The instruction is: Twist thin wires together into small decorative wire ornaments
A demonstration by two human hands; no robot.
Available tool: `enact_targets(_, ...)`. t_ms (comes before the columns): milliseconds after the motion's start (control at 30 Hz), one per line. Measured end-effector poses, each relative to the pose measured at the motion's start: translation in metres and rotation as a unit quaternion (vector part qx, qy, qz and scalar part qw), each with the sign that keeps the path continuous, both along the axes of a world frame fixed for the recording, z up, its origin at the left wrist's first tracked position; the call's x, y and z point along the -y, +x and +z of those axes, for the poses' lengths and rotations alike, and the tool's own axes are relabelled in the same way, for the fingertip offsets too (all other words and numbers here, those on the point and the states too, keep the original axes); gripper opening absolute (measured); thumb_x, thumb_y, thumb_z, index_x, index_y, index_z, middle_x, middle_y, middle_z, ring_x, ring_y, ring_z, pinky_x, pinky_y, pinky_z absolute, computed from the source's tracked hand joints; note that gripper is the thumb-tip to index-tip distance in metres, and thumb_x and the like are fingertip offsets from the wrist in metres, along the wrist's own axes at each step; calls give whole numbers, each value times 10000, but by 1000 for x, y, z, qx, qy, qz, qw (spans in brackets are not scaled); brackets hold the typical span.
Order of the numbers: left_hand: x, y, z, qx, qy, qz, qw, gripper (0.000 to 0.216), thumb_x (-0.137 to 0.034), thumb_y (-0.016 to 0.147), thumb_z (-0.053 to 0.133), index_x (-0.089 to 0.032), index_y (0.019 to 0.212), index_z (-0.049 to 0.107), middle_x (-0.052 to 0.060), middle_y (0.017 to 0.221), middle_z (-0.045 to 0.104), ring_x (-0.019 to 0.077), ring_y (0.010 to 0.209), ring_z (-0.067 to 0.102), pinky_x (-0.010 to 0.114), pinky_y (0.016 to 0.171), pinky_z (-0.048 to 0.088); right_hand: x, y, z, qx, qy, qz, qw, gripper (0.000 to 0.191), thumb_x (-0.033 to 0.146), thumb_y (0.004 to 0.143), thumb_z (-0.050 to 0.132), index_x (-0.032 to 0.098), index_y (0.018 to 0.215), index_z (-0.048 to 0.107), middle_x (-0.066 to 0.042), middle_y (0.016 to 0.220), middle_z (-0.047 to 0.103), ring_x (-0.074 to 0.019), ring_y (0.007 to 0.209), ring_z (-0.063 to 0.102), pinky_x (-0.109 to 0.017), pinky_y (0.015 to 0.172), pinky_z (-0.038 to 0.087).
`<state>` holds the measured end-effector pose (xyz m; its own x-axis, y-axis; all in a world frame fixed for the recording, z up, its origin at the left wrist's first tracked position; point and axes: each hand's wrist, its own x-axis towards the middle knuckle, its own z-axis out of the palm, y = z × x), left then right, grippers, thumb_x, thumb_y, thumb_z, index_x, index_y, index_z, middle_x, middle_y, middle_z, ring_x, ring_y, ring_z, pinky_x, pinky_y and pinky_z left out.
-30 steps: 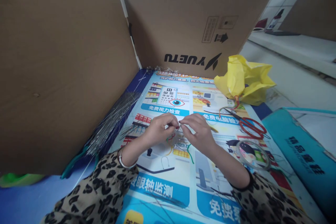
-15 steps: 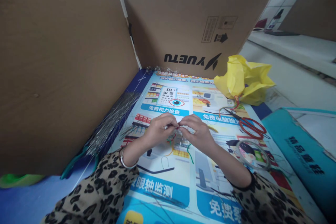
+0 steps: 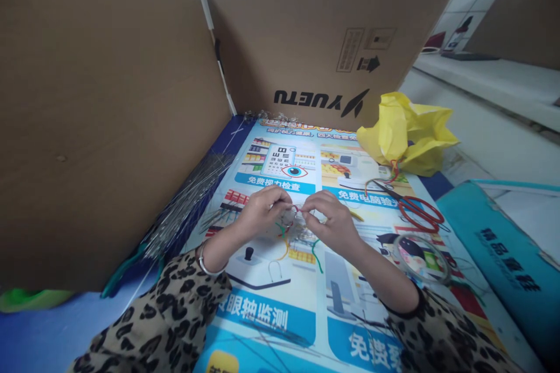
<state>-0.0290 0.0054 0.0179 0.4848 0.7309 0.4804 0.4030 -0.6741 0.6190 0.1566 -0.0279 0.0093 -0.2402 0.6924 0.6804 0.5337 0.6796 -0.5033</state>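
Observation:
My left hand [image 3: 268, 210] is closed in a pinch, its fingertips on one end of a thin red string [image 3: 296, 208]. Facing it, my right hand [image 3: 329, 217] pinches the same string from the other side. A short stretch of red shows between the two hands. Just below them lie a tangle of fine clear or silvery wire [image 3: 301, 232] and a curved green string [image 3: 317, 255]. An orange string [image 3: 283, 252] loops beside the tangle. Whether the red string is joined to the tangle I cannot tell.
Red-handled scissors [image 3: 420, 213] and a roll of clear tape [image 3: 422, 259] lie to the right. Behind them sits a crumpled yellow bag [image 3: 405, 134]. Many thin wires [image 3: 188, 204] and teal-handled pliers [image 3: 125, 271] are at left. Cardboard walls [image 3: 306, 41] stand behind and left.
My hands have moved slightly apart, and the red string now shows stretched between the fingertips. Everything else lies as before.

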Motion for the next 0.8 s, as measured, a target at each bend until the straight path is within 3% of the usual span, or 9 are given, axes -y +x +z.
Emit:
enact_targets(133,-2,-4,2,-31,3,55,998,103,-109,812,494,-176,740,525,-4,733,582,122,736,538,240,669,405,-1,4,3,3,-8,13,1000,130,88,709,521,202,655,551,-7,676,601,-156,690,561,-344,725,424)
enact_targets(300,1,-1,3,-12,-82,71,994,71,-147,826,466,-195,788,502,-24,709,583,115,687,557,236,643,413,-3,6,2,-10,-34,-1,999,121,114,750,515,209,693,564,-16,733,615,-162,742,558,-330,734,431)
enact_targets(567,-9,-2,-6,81,-148,110,980,55,-229,825,484,-197,781,481,-11,731,615,128,711,593,256,674,439,-6,10,-3,-49,-100,-119,987,77,195,786,506,200,753,576,-18,780,613,-148,745,549,-276,703,432)
enact_targets(700,-12,-4,-13,97,-137,133,977,57,-245,822,491,-199,788,484,-10,728,611,131,706,593,262,673,441,-8,15,0,49,-227,-158,960,106,238,764,512,202,690,579,9,693,609,-131,639,537,-246,598,388)
enact_targets(800,-13,-5,-14,106,-132,146,975,61,-251,826,488,-199,793,485,-10,727,612,131,703,597,263,675,442,-6,18,6,173,-295,-137,929,158,239,772,485,201,662,592,9,665,618,-130,614,539,-238,541,330)
